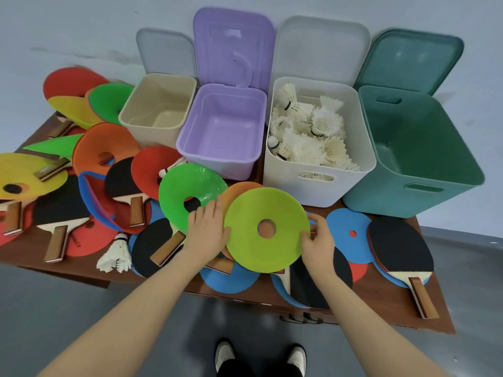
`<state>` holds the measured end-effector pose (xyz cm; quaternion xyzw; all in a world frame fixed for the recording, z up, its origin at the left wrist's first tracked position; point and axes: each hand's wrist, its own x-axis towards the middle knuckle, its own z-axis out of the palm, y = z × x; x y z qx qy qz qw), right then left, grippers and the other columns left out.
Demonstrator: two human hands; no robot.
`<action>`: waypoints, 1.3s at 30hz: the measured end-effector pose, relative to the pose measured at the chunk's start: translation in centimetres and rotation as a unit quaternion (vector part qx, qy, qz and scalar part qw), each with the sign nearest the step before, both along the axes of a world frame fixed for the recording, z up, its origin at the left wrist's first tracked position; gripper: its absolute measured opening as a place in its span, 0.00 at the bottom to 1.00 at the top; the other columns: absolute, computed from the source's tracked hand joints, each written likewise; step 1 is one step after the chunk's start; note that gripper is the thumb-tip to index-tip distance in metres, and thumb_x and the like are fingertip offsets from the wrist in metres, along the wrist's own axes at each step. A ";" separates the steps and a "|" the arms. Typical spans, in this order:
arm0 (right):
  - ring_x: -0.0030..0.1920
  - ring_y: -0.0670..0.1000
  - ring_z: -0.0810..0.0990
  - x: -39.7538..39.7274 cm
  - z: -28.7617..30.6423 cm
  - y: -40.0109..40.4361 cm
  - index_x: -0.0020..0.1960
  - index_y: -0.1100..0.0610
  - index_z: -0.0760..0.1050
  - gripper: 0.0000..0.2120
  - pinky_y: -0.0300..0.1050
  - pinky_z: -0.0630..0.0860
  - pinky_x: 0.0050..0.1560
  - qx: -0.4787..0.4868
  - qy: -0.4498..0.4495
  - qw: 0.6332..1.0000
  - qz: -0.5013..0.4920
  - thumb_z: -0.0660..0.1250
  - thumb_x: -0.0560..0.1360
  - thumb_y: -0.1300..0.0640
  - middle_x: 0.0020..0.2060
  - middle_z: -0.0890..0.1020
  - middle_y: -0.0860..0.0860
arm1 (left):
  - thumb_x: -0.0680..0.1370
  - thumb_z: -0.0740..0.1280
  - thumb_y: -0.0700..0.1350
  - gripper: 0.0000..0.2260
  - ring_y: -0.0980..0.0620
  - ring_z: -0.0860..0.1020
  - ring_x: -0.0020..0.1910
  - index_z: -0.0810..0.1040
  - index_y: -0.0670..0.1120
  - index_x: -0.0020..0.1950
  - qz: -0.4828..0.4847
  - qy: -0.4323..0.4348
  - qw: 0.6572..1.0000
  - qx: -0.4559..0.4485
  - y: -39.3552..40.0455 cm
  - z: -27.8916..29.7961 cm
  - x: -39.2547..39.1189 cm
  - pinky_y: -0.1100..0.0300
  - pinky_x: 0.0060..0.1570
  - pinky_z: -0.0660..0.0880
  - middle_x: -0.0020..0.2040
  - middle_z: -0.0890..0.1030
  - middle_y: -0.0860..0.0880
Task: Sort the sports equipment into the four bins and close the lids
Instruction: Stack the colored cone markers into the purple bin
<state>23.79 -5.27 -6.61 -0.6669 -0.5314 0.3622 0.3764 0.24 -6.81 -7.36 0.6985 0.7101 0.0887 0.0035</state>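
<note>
A lime-green disc cone [272, 210] lies tilted in front of me, held by its edges: my left hand [208, 227] grips its left rim and my right hand [318, 242] grips its right rim. An orange cone [239, 190] lies just beneath it, and a bright green cone [179, 186] sits by my left hand. Four open bins stand at the back: beige [136, 123], purple [187, 148], white [275, 170] with several shuttlecocks [315, 131] inside, and teal [408, 197]. Their lids lean upright behind them.
The brown table [394, 311] is strewn with more cones in red, orange, yellow, green and blue [343, 227]. Several paddles lie around, one at the right [392, 243], several at the left [62, 208]. A loose shuttlecock [115, 255] lies near the front edge.
</note>
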 end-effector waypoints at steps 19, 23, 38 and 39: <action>0.37 0.53 0.76 -4.6 -2.9 1.4 0.64 0.51 0.69 0.20 0.59 0.76 0.45 0.014 -0.070 0.997 0.022 0.62 0.75 0.65 0.38 0.75 0.45 | 0.77 0.62 0.41 0.29 0.43 0.71 0.54 0.54 0.42 0.75 -0.002 -0.051 0.998 -0.039 1.0 -0.8 -2.2 0.52 0.52 0.63 0.58 0.72 0.42; 0.37 0.52 0.76 -4.5 -1.2 0.8 0.65 0.53 0.70 0.20 0.56 0.76 0.39 0.074 -0.061 0.995 0.036 0.62 0.75 0.65 0.42 0.77 0.45 | 0.77 0.61 0.37 0.29 0.41 0.72 0.50 0.53 0.41 0.76 -0.013 -0.124 0.992 -0.014 0.7 0.1 -2.1 0.50 0.49 0.67 0.58 0.70 0.41; 0.49 0.52 0.77 -4.2 6.7 3.4 0.66 0.57 0.71 0.22 0.59 0.74 0.51 0.263 -0.089 0.952 0.128 0.63 0.73 0.67 0.54 0.80 0.53 | 0.70 0.62 0.40 0.27 0.40 0.74 0.43 0.67 0.39 0.70 0.047 -0.210 0.957 0.194 0.2 6.6 -1.8 0.48 0.41 0.71 0.46 0.73 0.40; 0.50 0.53 0.78 -4.4 7.2 4.0 0.66 0.57 0.71 0.22 0.60 0.74 0.51 0.271 -0.090 0.949 0.133 0.62 0.73 0.66 0.54 0.80 0.53 | 0.70 0.61 0.40 0.26 0.39 0.74 0.43 0.68 0.39 0.69 0.055 -0.199 0.958 0.199 0.4 7.3 -1.9 0.48 0.41 0.72 0.46 0.74 0.40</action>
